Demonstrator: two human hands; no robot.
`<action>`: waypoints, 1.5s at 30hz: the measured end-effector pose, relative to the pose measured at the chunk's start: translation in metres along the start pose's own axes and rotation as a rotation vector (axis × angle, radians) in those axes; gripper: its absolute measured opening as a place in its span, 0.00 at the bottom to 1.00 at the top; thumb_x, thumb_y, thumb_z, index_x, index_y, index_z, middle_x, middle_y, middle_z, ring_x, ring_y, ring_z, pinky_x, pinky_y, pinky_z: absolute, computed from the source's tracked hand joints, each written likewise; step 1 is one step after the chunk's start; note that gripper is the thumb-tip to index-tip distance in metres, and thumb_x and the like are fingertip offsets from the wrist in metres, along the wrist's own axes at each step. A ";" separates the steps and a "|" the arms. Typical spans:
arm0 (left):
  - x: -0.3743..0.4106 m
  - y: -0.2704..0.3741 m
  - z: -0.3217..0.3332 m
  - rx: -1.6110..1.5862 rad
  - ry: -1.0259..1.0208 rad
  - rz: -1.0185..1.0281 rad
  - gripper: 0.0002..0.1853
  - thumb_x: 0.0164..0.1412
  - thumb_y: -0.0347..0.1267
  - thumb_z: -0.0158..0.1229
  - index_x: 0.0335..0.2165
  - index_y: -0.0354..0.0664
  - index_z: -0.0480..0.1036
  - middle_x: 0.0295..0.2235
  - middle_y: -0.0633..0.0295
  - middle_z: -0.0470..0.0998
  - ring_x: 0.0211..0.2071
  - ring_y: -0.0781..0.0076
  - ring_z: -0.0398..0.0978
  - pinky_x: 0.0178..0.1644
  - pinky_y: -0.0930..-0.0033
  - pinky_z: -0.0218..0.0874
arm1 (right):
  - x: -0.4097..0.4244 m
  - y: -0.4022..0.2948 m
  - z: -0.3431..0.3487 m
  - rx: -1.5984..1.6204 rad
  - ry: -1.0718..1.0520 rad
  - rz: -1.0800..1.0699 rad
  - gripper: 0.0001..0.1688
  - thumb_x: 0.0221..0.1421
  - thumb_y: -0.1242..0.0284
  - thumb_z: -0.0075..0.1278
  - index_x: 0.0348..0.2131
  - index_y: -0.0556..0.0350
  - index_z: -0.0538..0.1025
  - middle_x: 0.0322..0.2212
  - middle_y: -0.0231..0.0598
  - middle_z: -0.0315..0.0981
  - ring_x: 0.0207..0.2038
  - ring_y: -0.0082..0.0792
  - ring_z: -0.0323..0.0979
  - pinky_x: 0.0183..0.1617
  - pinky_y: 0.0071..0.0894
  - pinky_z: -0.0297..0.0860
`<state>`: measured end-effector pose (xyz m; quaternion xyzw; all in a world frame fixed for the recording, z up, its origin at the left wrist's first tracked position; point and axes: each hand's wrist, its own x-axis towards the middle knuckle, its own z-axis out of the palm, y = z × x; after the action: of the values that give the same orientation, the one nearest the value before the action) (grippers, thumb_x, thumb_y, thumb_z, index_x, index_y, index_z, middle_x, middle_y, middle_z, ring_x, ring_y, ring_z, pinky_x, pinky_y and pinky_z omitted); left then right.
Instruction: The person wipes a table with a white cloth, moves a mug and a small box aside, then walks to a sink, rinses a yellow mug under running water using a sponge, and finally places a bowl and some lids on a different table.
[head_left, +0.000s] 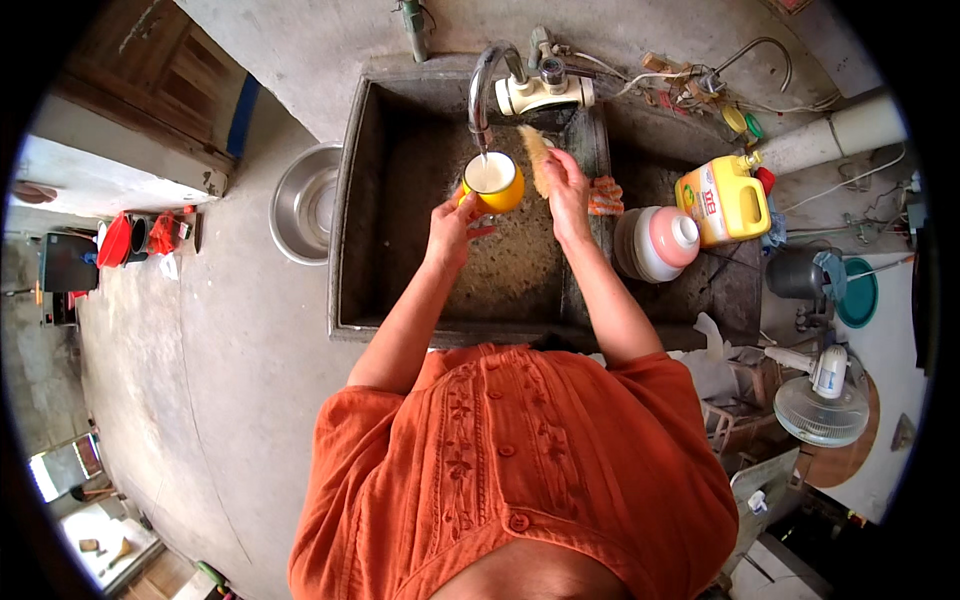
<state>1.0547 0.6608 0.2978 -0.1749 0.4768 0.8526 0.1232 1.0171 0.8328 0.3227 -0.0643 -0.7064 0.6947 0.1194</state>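
My left hand (452, 229) holds a yellow cup (504, 196) with a white inside, upright under the curved metal faucet (480, 97). Water runs from the spout into the cup. My right hand (568, 191) grips a tan, fibrous scrubber (535, 159) just right of the cup, not touching it. Both hands are over the large basin of a dark stone sink (491, 289). Part of the left fingers is hidden behind the cup.
Stacked bowls (673, 238) and a yellow detergent jug (724, 201) stand in the sink's right section. An orange striped cloth (606, 196) lies on the divider. A white water heater tap (544, 94) is at the back. A metal basin (304, 206) sits left of the sink.
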 end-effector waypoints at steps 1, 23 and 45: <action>-0.001 0.005 0.003 0.090 0.018 0.068 0.14 0.61 0.32 0.46 0.39 0.31 0.68 0.35 0.58 0.72 0.32 0.68 0.74 0.33 0.63 0.70 | -0.005 -0.030 0.001 -0.260 -0.175 -0.030 0.12 0.53 0.70 0.48 0.37 0.56 0.74 0.35 0.39 0.74 0.39 0.28 0.71 0.41 0.23 0.70; 0.008 0.017 -0.002 0.071 0.004 0.051 0.22 0.58 0.29 0.50 0.50 0.33 0.60 0.38 0.55 0.72 0.35 0.67 0.73 0.31 0.64 0.71 | 0.082 -0.060 -0.030 -0.365 0.052 -0.158 0.24 0.45 0.75 0.49 0.45 0.56 0.68 0.41 0.42 0.70 0.43 0.40 0.69 0.45 0.35 0.66; 0.016 -0.010 -0.013 -0.572 0.093 -0.360 0.18 0.63 0.41 0.41 0.21 0.41 0.63 0.25 0.57 0.72 0.36 0.41 0.73 0.27 0.65 0.73 | 0.020 -0.032 -0.005 0.022 0.057 -0.279 0.24 0.52 0.73 0.46 0.49 0.60 0.65 0.46 0.46 0.67 0.45 0.39 0.69 0.49 0.31 0.64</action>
<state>1.0462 0.6551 0.2769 -0.3225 0.1850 0.9074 0.1960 1.0013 0.8421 0.3564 0.0160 -0.6971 0.6770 0.2354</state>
